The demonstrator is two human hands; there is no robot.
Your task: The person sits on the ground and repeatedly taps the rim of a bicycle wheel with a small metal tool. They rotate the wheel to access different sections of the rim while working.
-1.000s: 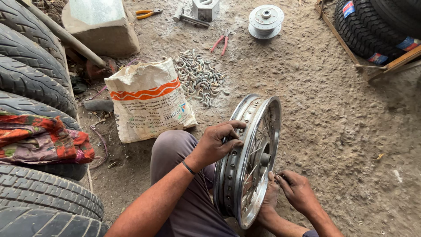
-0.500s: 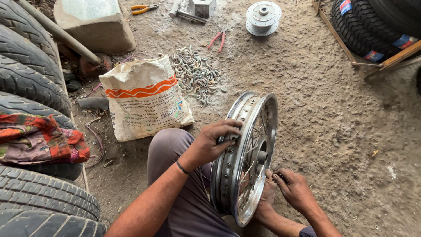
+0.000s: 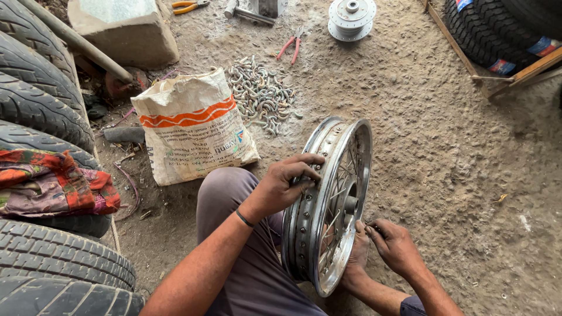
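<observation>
Stacked tyres [image 3: 41, 88] lined the left edge, a printed sack [image 3: 193, 129] beside them. At centre, the left hand [image 3: 281, 187] gripped the upright chrome wheel rim [image 3: 328, 205] — steadying it. Lower right, the right hand [image 3: 395, 246] pinched something small at the spokes — too tiny to identify.

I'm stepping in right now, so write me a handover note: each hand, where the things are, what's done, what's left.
Left hand: grips the top of the chrome wheel rim, which stands upright on the dirt floor against the knee.
Right hand: at the rim's lower right edge, fingers pinched on something small; too small to tell what.
Nearby: pile of bent metal pieces, white sack, red pliers, a spare hub.
Done: spokes already run from hub to rim.
Left: how many spokes remain cannot be judged.
</observation>
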